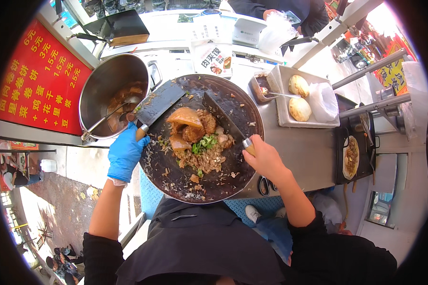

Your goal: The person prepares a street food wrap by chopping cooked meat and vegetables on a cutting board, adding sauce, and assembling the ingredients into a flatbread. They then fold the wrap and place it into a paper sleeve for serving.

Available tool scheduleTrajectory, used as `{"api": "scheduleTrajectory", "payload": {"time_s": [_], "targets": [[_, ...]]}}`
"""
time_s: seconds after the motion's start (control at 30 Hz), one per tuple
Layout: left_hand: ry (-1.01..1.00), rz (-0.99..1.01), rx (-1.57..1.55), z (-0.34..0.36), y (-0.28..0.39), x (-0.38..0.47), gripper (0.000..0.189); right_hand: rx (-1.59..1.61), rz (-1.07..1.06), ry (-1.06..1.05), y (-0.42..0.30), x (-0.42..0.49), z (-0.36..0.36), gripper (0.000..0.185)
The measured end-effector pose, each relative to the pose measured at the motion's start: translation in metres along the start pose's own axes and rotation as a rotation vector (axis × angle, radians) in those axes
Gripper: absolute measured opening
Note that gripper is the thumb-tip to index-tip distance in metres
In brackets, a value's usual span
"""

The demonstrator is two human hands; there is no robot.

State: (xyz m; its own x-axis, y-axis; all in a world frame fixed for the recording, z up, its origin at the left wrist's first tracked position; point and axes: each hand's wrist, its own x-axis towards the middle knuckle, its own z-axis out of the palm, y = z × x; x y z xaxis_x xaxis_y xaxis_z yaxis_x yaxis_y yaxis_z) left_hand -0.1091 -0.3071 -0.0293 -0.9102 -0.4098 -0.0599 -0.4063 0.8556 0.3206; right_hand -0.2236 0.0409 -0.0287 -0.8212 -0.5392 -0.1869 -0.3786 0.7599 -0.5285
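My left hand (125, 153), in a blue disposable glove, grips the wooden handle of a broad cleaver (160, 104). Its wide blade lies over the upper left of a round, dark chopping block (157, 183). Bare, my right hand (265, 156) is closed round the handle of a second cleaver (225, 115), whose blade is tilted nearly edge-on. Between the two blades sits a heap of chopped meat (203, 160), with larger chunks of braised meat (185, 119) on top. Chopped green pepper or herbs (204, 143) lie on the heap. Small scraps are scattered over the block.
At the left stands a deep steel pot (92, 87) with a ladle (107, 119) in brown stew. A tray (283, 119) of flatbreads (299, 109) is at the right. Black-handled scissors (264, 186) lie by the block. Farther right, a filled flatbread (351, 158) rests on a griddle (363, 167).
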Motion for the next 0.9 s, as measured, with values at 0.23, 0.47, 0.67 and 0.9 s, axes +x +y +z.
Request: {"api": "scheduleTrajectory", "payload": {"time_s": [0.23,0.47,0.67,0.9], "targets": [[-0.373,-0.337,-1.221,-0.042,0.044,-0.048,0.042,0.506,0.227,-0.171,-0.036,-0.009,-0.036,0.032],[-0.420,-0.551,-1.392,-0.014,0.073,-0.083,0.044,0.287,0.132,-0.005,-0.095,0.001,0.049,0.038],[-0.580,-0.502,-1.333,-0.022,0.051,-0.108,0.042,0.226,0.089,-0.001,-0.103,-0.021,0.035,0.037],[-0.671,-0.401,-1.282,-0.028,0.042,-0.078,0.048,0.105,0.203,0.085,-0.114,-0.017,0.050,0.035]]}}
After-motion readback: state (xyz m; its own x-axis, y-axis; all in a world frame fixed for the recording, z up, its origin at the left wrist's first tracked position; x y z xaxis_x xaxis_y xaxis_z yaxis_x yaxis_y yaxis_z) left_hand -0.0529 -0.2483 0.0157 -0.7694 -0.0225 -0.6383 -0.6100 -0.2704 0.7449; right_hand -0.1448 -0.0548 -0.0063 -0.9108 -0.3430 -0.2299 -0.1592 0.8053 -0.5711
